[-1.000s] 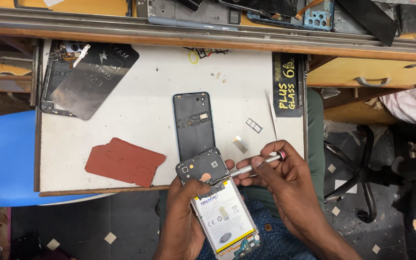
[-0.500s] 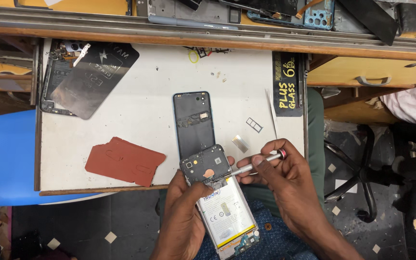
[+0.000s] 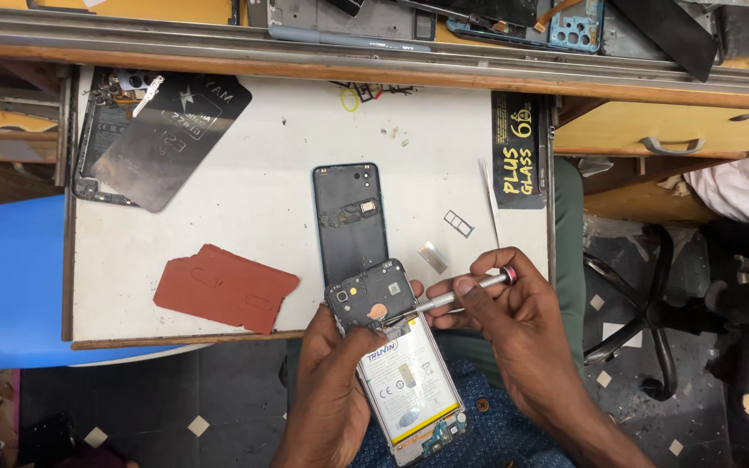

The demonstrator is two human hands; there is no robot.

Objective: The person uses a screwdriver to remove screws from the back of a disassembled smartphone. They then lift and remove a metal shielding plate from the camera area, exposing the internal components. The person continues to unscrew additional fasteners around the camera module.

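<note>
Here, the left hand (image 3: pixel 333 394) grips the open phone (image 3: pixel 396 364) at 6 o'clock, below the white board (image 3: pixel 262 191). The right hand (image 3: pixel 513 334) pinches a screwdriver (image 3: pixel 461 295), its tip on the phone's top.

We see bright, even light from above on the white table (image 3: pixel 262 191), soft shadows, sharp focus throughout, and slight bending at the edges.
</note>
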